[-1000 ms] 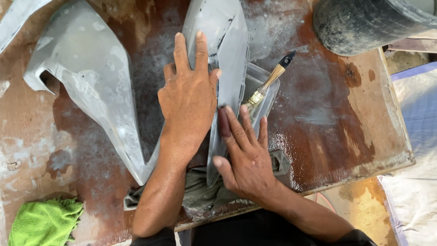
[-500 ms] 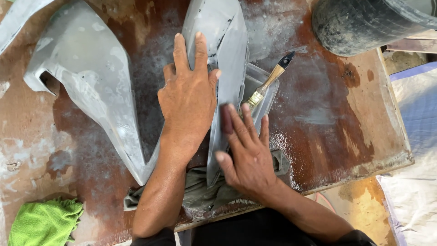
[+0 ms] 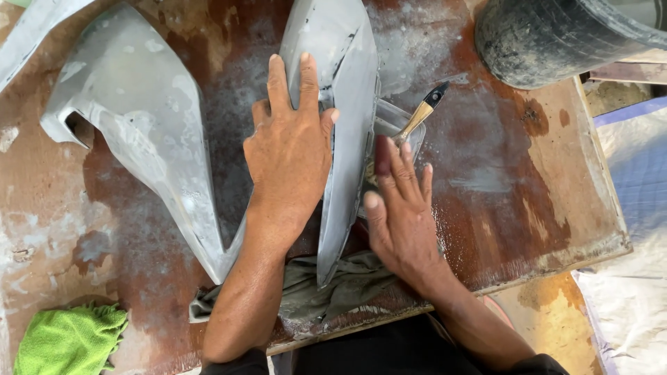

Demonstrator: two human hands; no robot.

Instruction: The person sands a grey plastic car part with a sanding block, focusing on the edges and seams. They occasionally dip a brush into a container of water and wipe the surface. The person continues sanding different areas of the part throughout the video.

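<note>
A long grey dusty body panel [image 3: 347, 90] lies on the wooden board [image 3: 528, 173], its point toward me. My left hand [image 3: 288, 153] presses flat on the panel's left side and holds it down. My right hand [image 3: 403, 215] lies with its fingers stretched along the panel's right edge, with a small dark reddish sanding piece [image 3: 382, 158] under the fingertips. Just past those fingers a paintbrush [image 3: 420, 114] rests in a clear plastic tub [image 3: 399, 125].
A second, wider grey panel [image 3: 146, 132] lies to the left. A grey-green rag [image 3: 313, 292] sits under the panel's point, and a bright green cloth [image 3: 66, 340] at the bottom left. A black rubber bucket [image 3: 556, 35] stands at the top right. The board's edge runs along the right and front.
My right hand has slid a little forward and to the right along the panel's edge. My left hand and the panel have stayed in place.
</note>
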